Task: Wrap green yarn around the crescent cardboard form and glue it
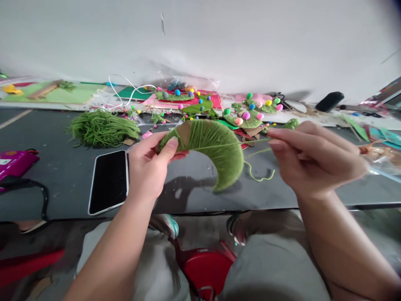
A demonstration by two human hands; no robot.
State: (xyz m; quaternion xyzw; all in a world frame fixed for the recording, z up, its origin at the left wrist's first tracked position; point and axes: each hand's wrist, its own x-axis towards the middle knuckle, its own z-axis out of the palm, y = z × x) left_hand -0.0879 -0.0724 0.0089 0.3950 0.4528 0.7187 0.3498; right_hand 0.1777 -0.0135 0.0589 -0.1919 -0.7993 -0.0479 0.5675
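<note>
Crescent form (pixel 216 146), cardboard wound with green yarn, is held above the near edge of the dark worktop (pixel 69 175), roughly centre of view. Winding appears well advanced: the right-hand and lower part of the curve is fully covered down to its tip, while a patch of bare brown cardboard remains exposed at the left end, beside the thumb. That patch, in my judgement, is what is left to cover.

Left hand (pixel 148 169) pinches the left end of the crescent, thumb on the front face, fingers behind, forearm rising from the lower left. Right hand (pixel 308 156) is raised to the right of the crescent, fingers pointing left and closed on the yarn strand (pixel 238 144), which runs taut from the fingertips across to the wound surface. A slack tail (pixel 260 177) of the same yarn curls below, just above the worktop.

On the worktop: a phone (pixel 109 180) lies face up left of the left hand; a loose heap of green yarn (pixel 102 128) sits beyond it; finished green pieces with coloured pom-poms (pixel 247 115) lie along the far side near the wall.
</note>
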